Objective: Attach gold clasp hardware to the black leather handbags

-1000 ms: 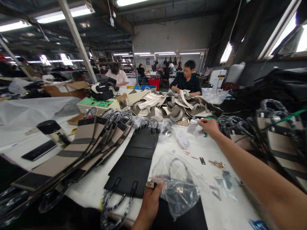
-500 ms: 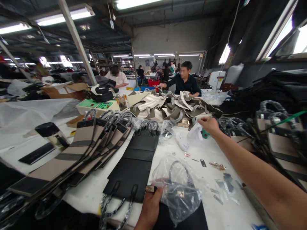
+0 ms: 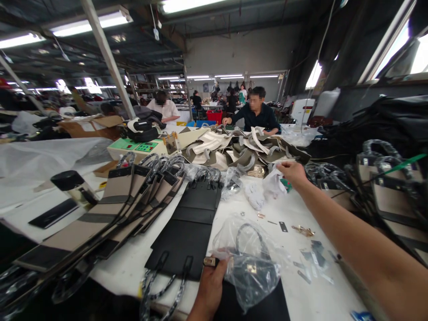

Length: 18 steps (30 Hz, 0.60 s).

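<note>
Far across the surface (image 3: 294, 209), the right hand (image 3: 293, 173) is closed on a white wrapper (image 3: 274, 183).
At the near edge, the left hand (image 3: 210, 285) grips a clear plastic bag (image 3: 254, 272) beside black panels (image 3: 187, 227). The step looks like a pick-up. Drawing the wrapper nearer calls for a firm pinch, clear of the loose metal fittings (image 3: 302, 230).

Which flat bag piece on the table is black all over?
The middle piece, just beyond the left hand; the fanned-out pieces to its left are tan with black bands.
</note>
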Each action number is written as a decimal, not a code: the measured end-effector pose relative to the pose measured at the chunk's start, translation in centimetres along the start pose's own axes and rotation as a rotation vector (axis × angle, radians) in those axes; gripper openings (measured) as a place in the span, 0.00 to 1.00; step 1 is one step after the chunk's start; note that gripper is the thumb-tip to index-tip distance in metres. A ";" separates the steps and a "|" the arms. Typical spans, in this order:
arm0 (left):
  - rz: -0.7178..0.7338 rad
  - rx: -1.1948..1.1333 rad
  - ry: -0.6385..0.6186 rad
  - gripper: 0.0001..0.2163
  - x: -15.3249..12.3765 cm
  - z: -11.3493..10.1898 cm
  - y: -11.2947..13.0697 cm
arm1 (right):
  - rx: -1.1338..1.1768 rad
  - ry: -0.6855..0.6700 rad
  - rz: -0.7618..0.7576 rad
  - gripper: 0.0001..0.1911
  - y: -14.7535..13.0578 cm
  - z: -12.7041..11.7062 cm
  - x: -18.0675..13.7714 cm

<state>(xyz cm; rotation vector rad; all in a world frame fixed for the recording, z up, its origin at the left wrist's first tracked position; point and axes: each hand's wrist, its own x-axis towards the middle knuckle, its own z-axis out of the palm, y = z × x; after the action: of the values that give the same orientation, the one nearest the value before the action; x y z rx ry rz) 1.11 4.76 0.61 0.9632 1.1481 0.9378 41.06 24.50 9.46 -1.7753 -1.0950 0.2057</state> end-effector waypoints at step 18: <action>0.001 -0.016 0.097 0.24 0.1 0.3 -0.1 | -0.035 0.079 -0.029 0.21 -1.7 -0.1 0.5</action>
<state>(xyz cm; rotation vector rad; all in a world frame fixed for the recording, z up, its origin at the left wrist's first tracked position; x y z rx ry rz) 1.41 4.79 0.50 0.9137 1.2200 1.0022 40.44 24.99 11.01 -1.7824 -1.0729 0.0990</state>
